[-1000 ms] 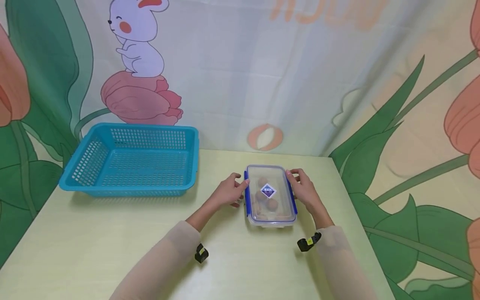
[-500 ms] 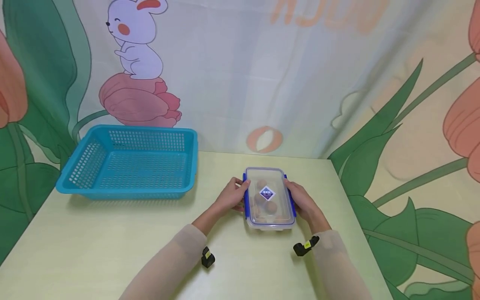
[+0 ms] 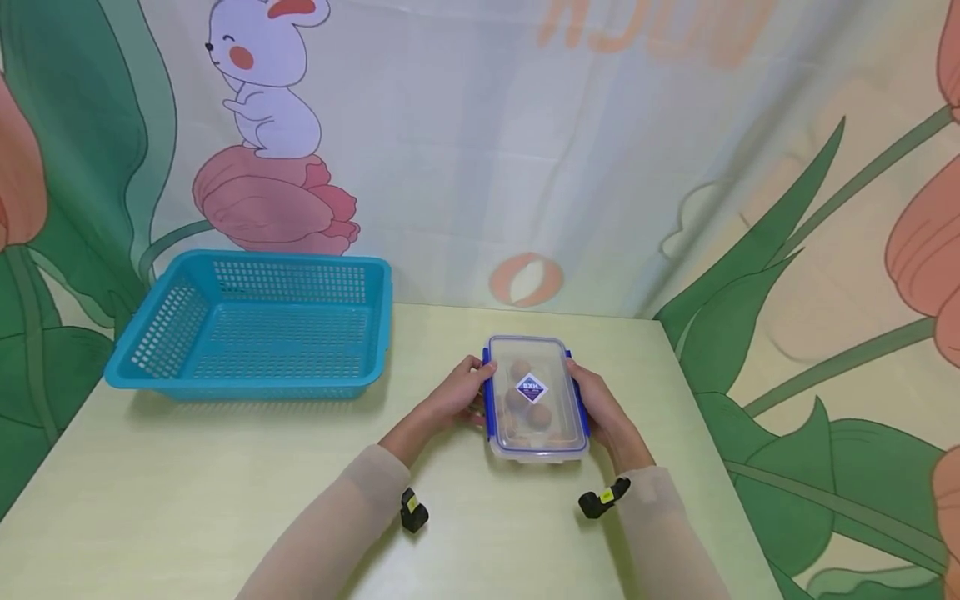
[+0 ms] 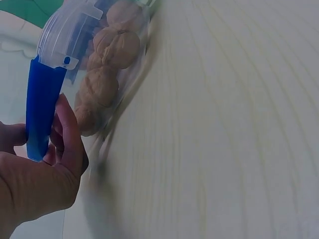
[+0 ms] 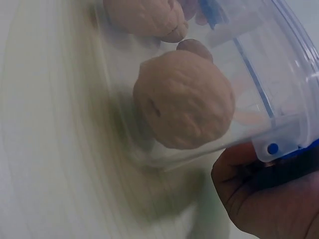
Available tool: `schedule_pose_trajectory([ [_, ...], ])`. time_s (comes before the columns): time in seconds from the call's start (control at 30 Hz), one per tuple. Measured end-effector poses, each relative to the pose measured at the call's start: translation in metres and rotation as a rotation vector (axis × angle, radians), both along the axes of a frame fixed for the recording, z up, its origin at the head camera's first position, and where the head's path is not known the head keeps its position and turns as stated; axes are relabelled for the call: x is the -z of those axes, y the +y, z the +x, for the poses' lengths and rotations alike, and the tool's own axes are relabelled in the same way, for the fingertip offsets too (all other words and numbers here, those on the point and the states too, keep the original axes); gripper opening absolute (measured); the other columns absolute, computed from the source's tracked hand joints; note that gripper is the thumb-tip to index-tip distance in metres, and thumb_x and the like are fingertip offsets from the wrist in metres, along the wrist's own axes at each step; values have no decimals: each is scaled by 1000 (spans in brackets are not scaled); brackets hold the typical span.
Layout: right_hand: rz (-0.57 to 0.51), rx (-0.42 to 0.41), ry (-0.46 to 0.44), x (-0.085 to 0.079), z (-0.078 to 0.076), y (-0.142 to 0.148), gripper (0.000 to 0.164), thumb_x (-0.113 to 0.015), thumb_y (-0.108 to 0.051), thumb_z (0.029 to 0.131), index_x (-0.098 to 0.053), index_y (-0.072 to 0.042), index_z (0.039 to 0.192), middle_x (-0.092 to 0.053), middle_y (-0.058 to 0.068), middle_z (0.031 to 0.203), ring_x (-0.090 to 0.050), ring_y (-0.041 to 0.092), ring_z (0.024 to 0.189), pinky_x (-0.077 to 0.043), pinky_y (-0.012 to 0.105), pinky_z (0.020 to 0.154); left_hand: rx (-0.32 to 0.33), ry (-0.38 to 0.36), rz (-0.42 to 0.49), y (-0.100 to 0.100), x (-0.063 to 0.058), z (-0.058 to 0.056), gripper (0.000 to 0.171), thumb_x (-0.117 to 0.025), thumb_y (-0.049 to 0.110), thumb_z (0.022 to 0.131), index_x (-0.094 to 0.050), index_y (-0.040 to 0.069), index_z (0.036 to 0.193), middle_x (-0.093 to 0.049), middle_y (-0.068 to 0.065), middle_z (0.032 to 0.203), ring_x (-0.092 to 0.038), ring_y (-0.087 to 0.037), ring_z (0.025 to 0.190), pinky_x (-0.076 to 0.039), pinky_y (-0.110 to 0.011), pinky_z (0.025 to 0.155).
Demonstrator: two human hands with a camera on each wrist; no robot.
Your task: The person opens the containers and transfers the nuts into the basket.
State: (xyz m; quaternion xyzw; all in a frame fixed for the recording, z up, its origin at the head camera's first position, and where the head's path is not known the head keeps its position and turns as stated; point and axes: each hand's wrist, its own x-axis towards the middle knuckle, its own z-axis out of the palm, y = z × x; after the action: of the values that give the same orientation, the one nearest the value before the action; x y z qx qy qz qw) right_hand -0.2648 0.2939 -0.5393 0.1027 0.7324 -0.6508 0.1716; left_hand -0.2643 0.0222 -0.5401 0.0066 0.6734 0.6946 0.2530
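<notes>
A clear food storage container (image 3: 551, 354) with a blue-edged lid and a diamond-shaped label sits between my two hands. Several walnuts (image 4: 102, 84) show through its wall, one walnut (image 5: 184, 99) large in the right wrist view. My left hand (image 3: 455, 393) grips its left side, with the thumb on one face of the blue latch (image 4: 42, 99) and the fingers behind it. On the opposite side my right hand (image 3: 606, 408) holds the right edge, thumb near the lid's rim and curled fingers below the latch. Both side latches are folded down.
A blue plastic basket (image 3: 247, 385) with slotted walls stands at the back left of the pale table (image 3: 225, 483). A printed curtain (image 3: 450, 167) hangs behind the table's back edge.
My hands have come in from loosely touching the container's sides to gripping both of them. The whole head view has shifted slightly.
</notes>
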Motion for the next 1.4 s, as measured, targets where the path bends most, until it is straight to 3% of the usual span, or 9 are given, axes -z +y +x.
schedule_pose_trajectory([
  [0.3,17,-4,-12,-3,5,-1,65,-35,-58,112,-43,-13,159,-59,17,133,-65,25,110,-60,41,88,13,-9,-16,0,-3,-3,39,-45,42,114,-49,8,131,-59,-12,99,-62,-23,78,-61,-35,56],
  [0.7,29,-11,-8,-7,7,0,63,-32,-50,115,-45,-5,156,-61,16,127,-65,21,105,-59,37,87,10,-42,-40,3,-6,-3,37,-44,40,115,-49,6,130,-57,-12,101,-61,-24,82,-64,-39,61],
  [0.97,47,61,-100,-3,-1,6,58,-30,-48,115,-51,-2,144,-62,12,113,-66,22,97,-59,38,82,3,-51,-41,2,-8,-8,35,-45,40,114,-49,7,129,-55,-13,103,-59,-24,84,-65,-41,64],
  [1.03,118,29,-73,-4,-3,7,60,-29,-48,116,-52,0,143,-63,13,113,-66,22,96,-59,37,80,-3,-50,-39,2,-8,-8,35,-45,39,114,-49,7,128,-55,-13,102,-60,-25,83,-65,-42,64],
  [1.17,458,-35,47,-12,0,7,68,-29,-57,113,-53,2,136,-63,16,108,-65,23,88,-58,33,70,-9,-52,-32,2,-8,-7,35,-46,39,114,-49,6,127,-57,-12,98,-61,-24,81,-66,-45,66],
  [1.27,667,-83,122,-22,6,3,78,-33,-69,108,-50,0,140,-64,21,111,-66,27,86,-58,34,67,-10,-44,-29,3,-8,-5,35,-45,39,114,-49,6,126,-57,-12,95,-61,-23,78,-66,-45,66],
  [1.4,696,-176,170,-32,13,-4,90,-43,-74,103,-36,-4,158,-63,30,126,-69,37,100,-63,43,75,-22,-39,-22,3,-8,-5,33,-46,37,115,-49,6,123,-55,-10,89,-59,-22,74,-65,-44,63],
])
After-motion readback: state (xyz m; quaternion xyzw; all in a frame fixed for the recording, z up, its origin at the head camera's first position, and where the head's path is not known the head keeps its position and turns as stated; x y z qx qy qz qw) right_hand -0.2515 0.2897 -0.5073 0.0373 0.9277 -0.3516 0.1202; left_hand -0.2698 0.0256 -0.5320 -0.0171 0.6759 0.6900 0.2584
